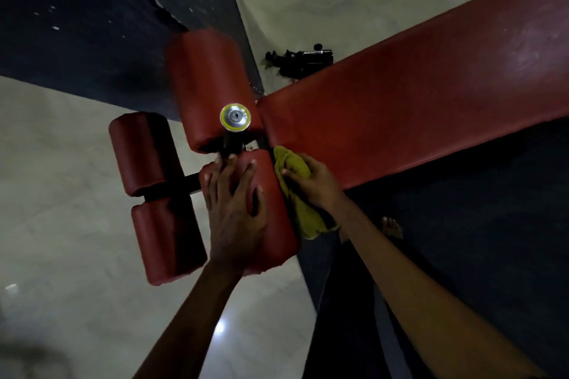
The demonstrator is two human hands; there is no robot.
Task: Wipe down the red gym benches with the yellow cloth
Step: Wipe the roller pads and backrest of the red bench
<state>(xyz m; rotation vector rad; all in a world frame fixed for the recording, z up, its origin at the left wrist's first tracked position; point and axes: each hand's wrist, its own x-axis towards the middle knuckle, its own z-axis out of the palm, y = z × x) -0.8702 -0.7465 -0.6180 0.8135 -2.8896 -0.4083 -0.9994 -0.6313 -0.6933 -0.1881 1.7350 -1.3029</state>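
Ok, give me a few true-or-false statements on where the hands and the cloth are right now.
1. The right hand grips the crumpled yellow cloth. True.
2. The left hand rests on the long flat red bench pad. False: it rests on a red cylindrical roller pad, fingers spread.
3. The cloth is against the side of that roller pad, near the end of the bench pad. True.
4. The cloth covers the round silver cap with a yellow rim. False: the cap is bare, apart from the cloth.
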